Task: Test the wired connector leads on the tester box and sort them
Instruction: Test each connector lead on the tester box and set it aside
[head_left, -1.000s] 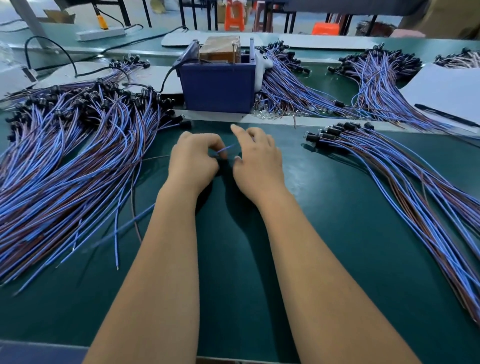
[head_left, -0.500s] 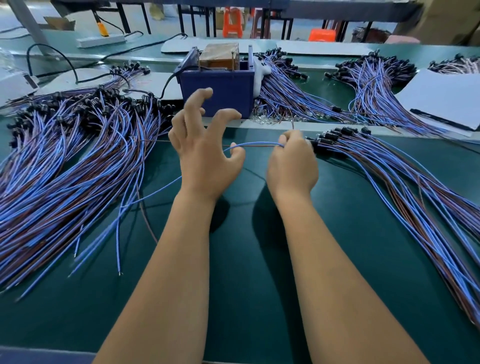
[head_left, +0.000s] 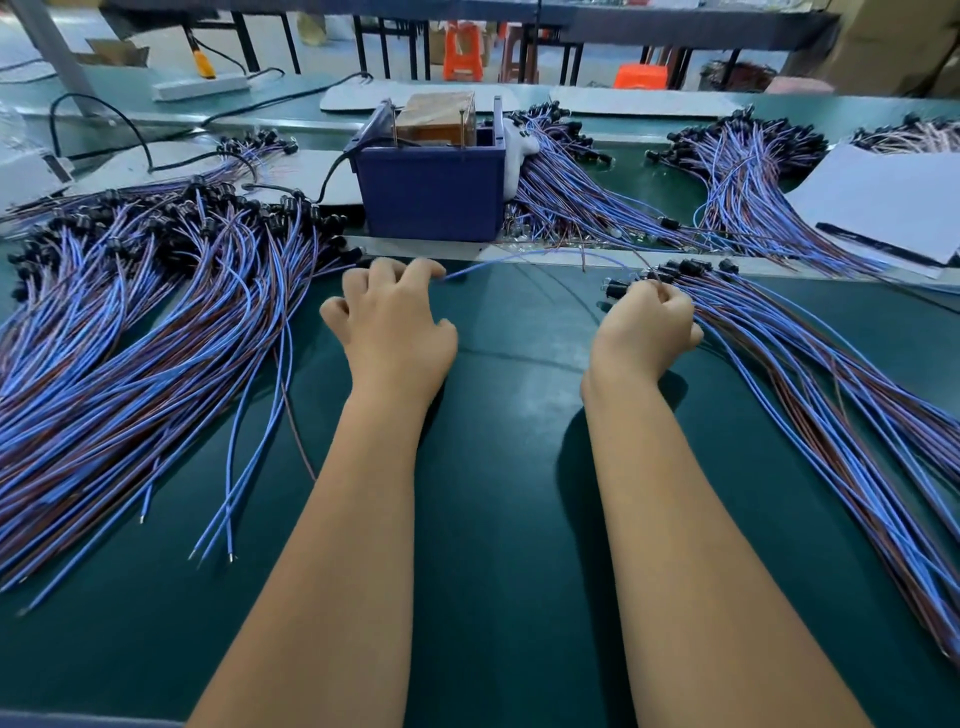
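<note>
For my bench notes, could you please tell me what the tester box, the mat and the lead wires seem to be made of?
Tester box: likely moulded plastic, matte navy, with flat walls and a plain rim.
Mat: probably rubber or vinyl, dark green with a soft sheen.
Lead wires: blue and brown plastic-looking insulation; bare metal shows at the stripped tips.

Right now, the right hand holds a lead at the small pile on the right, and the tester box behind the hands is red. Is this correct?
Not quite: the tester box is dark blue, not red, as the head view shows. The rest stands: the right hand holds a lead at the small pile on the right.
</note>
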